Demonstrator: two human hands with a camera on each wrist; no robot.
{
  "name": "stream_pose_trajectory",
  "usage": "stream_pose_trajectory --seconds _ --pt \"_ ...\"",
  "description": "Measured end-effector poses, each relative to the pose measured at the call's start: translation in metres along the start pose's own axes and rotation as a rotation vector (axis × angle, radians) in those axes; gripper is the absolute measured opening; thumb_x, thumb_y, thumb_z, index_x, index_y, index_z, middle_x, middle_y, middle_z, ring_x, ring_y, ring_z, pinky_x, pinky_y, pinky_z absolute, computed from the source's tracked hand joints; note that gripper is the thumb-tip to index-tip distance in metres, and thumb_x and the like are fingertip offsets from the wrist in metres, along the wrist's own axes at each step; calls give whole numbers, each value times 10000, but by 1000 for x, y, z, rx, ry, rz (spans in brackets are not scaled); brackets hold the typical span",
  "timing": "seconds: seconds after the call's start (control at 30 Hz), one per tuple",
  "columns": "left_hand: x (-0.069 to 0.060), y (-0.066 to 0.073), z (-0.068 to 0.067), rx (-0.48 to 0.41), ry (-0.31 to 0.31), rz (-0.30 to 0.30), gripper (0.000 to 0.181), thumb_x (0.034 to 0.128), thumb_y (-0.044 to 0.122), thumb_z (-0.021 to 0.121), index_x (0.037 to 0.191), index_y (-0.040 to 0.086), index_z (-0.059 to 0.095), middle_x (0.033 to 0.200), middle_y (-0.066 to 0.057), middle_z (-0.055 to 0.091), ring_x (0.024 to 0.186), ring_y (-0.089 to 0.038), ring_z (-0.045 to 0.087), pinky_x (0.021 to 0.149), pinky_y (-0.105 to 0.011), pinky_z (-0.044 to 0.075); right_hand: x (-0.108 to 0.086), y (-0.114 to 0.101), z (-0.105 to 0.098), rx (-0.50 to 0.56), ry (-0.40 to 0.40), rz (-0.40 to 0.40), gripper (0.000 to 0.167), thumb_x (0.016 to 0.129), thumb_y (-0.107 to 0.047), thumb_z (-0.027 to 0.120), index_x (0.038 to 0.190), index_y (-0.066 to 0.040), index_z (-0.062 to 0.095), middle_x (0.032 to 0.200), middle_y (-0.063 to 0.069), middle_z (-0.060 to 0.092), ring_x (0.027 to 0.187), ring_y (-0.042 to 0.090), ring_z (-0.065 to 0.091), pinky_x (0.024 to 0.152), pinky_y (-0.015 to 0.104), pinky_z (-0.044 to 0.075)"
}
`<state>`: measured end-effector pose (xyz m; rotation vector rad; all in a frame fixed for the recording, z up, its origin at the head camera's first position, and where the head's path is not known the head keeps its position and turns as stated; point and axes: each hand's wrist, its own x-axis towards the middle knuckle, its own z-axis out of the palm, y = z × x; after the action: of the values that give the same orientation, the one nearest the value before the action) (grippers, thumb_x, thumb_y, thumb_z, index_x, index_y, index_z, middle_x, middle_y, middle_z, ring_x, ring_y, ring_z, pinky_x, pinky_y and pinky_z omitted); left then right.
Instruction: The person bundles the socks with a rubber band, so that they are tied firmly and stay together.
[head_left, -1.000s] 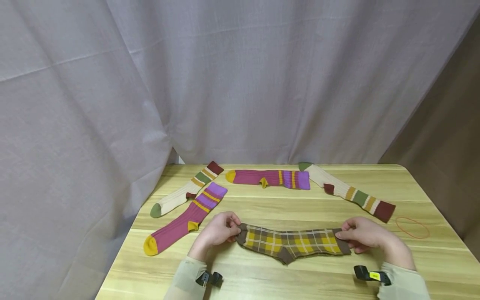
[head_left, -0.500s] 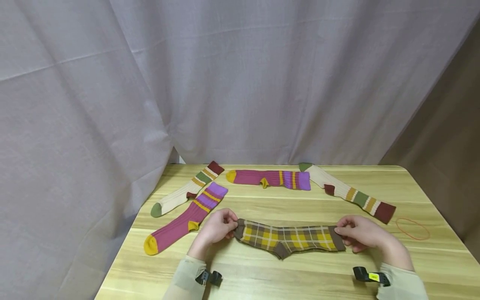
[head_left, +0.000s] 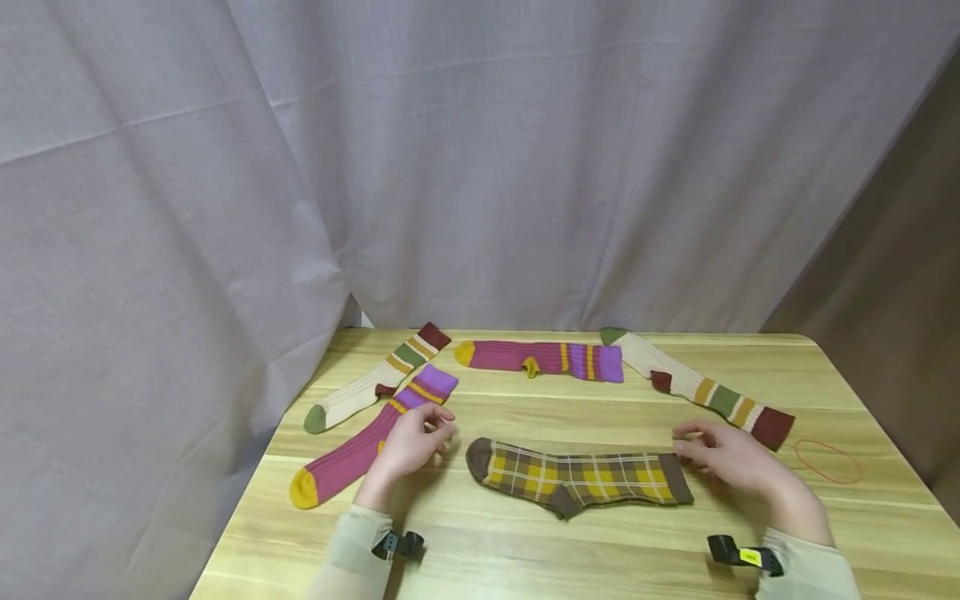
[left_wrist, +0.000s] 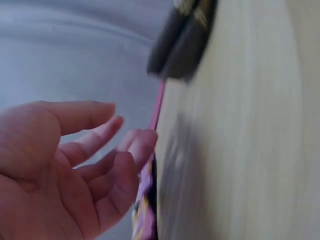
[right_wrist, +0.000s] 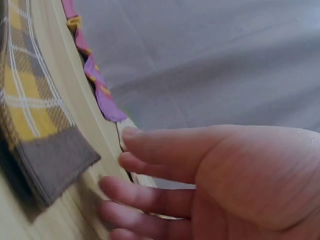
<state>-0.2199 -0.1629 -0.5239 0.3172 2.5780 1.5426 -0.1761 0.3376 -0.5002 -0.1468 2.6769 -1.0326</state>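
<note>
A brown and yellow plaid sock [head_left: 577, 478] lies flat near the table's front, toe left, brown cuff right. Off its toe, the left hand [head_left: 408, 442] hovers over the edge of a magenta sock [head_left: 348, 458], holding nothing; its fingers are loosely bent in the left wrist view, with the plaid toe [left_wrist: 182, 47] above them. Beside the cuff is the right hand [head_left: 731, 458], fingers relaxed and apart from the fabric. In the right wrist view a gap shows between the brown cuff [right_wrist: 57, 162] and the fingertips.
Behind the plaid sock lies another magenta sock [head_left: 502, 356]. Cream striped socks lie at the back left [head_left: 352, 397] and back right [head_left: 682, 379]. A thin red loop [head_left: 828, 462] is on the wooden table [head_left: 487, 562] at the right. Grey curtains hang behind.
Both hands have let go of the plaid sock, which now lies on the table slightly farther back than at first. The left hand has moved left, the right hand slightly away from the cuff.
</note>
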Motion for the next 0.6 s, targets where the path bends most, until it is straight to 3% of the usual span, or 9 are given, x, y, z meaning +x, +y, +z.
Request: stream_pose_trajectory --seconds 0.13,0.3,0.47,0.6 --pt "0 -8 -17 103 61 64 224 1003 83 746 1217 19 726 939 -34 696 802 -184 675 735 -327 534 2 -10 2 -78 118 -80 439 1094 -314 638 1388 12 641 1165 124 744 1086 342 687 894 509 541" --pt "-4 -22 -36 229 86 139 282 965 33 768 1243 14 723 1055 -113 715 926 -224 671 873 -452 554 7 -25 10 -47 177 -146 404 1085 -296 659 1377 -18 672 1215 128 742 1176 403 664 950 562 522" --pt "-14 -32 -48 299 103 165 348 916 1 801 1252 -25 716 1152 -168 686 1055 -331 662 974 -528 532 16 -41 22 41 166 -208 373 1078 -270 673 1362 -29 694 1307 147 718 1190 341 657 952 435 538" --pt "-19 -37 -53 339 101 154 364 910 18 818 1257 -35 720 1206 -175 698 1152 -370 657 1043 -556 502 24 -51 29 123 124 -248 362 1078 -245 674 1365 -26 692 1283 115 733 1141 239 659 891 302 553"
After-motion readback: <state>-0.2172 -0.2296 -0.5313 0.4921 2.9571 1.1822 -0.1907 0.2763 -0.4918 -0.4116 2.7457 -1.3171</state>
